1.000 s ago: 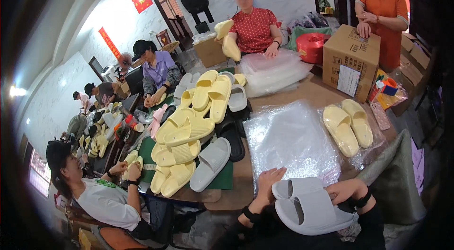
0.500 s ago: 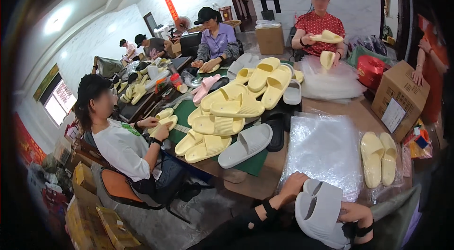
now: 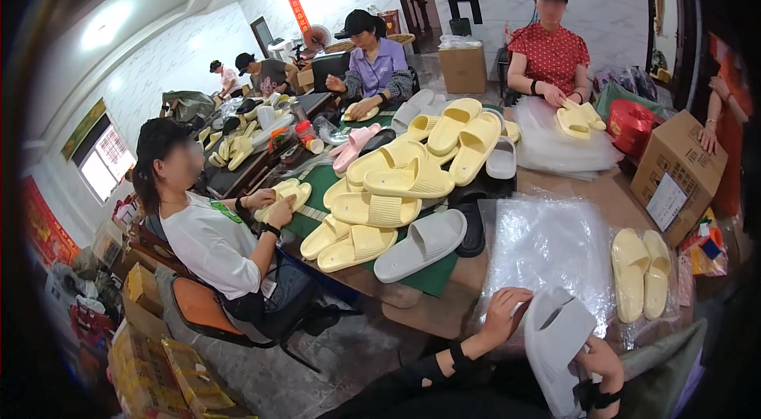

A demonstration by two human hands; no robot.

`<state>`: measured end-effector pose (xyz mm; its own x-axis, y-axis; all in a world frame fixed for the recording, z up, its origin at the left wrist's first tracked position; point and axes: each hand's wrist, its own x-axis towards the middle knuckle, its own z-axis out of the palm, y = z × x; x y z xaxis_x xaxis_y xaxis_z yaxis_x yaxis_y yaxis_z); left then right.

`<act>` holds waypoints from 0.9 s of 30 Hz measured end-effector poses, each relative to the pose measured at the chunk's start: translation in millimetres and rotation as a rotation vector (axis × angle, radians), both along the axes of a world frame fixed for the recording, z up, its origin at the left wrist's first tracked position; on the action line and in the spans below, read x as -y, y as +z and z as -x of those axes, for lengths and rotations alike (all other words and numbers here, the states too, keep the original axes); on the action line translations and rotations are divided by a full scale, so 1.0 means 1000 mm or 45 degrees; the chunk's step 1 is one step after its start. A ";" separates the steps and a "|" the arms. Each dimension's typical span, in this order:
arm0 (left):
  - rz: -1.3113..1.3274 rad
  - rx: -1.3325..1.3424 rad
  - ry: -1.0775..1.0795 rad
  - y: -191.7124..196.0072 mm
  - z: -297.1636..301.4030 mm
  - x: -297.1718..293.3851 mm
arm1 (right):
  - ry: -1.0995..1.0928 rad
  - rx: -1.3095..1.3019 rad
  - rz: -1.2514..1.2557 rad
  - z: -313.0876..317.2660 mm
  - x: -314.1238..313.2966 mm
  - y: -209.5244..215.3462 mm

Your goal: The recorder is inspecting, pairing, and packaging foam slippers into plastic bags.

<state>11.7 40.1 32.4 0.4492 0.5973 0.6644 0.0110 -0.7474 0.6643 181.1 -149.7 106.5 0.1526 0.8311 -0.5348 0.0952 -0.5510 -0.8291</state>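
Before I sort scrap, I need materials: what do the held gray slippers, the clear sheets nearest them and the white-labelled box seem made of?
Slippers: probably matte molded foam or rubber; dull, with no visible stitching.
Sheets: likely thin glossy plastic film; see-through, with bright glints.
Box: apparently cardboard; flat brown faces, matte.

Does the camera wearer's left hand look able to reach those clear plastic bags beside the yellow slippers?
Likely yes: the left hand is at the near edge of the clear plastic bags, and nothing seems to block that side.
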 end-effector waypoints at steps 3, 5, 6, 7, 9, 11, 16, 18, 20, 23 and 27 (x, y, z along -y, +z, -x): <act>0.120 0.112 -0.021 0.003 0.000 0.005 | -0.096 0.434 -0.470 -0.011 0.003 -0.054; 0.149 0.124 -0.004 0.004 -0.001 0.006 | -0.165 0.602 -0.505 -0.006 -0.001 -0.050; 0.176 0.144 0.007 0.006 0.000 0.007 | -0.166 0.601 -0.502 -0.003 -0.004 -0.047; 0.180 0.141 0.004 0.007 0.000 0.008 | -0.119 0.858 -0.485 0.001 -0.004 -0.046; 0.154 0.113 0.003 0.009 0.000 0.011 | -0.053 1.144 -0.366 0.001 0.000 -0.046; 0.021 0.068 0.029 0.011 -0.002 0.011 | -0.059 1.228 -0.440 0.008 -0.004 -0.043; -0.172 -0.107 0.064 0.001 -0.009 0.018 | 0.139 1.472 -0.558 0.023 -0.018 -0.044; -0.186 -0.152 0.060 0.002 -0.003 0.014 | 0.126 1.489 -0.683 0.022 -0.028 -0.043; -0.205 -0.179 0.030 0.004 -0.004 0.018 | 0.122 1.511 -0.668 0.016 -0.032 -0.047; -0.272 -0.202 -0.129 0.013 -0.006 0.025 | 0.112 1.568 -0.663 0.015 -0.035 -0.040; -0.357 -0.217 -0.382 0.010 -0.006 0.043 | -0.021 1.636 -0.745 0.015 -0.035 -0.054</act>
<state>18.0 -2.9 42.2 0.6922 0.2313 0.6836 -0.1420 -0.8851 0.4432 166.5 -114.7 52.2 0.2748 0.8748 0.3990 0.9456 -0.1708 -0.2767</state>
